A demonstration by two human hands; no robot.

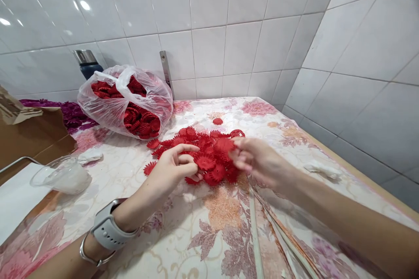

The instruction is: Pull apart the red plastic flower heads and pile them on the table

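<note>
Left hand (pixel 173 168) and right hand (pixel 258 161) are both pinching frilly red fabric petals (pixel 209 157) heaped mid-bench, near the tiled back wall (pixel 209 30). Floral bench (pixel 209 235) is lying open toward the viewer. A thin plastic bag (pixel 126 100) of more petals is sitting left of the heap.

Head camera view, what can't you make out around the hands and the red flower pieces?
- Right hand: motion-blurred; its grip on the red flower pieces is unclear.
- Left hand: fingertips hide pieces beneath.
- Plastic bag: crumpled film obscures its contents.
- Dark bottle: lower part behind the bag.
</note>
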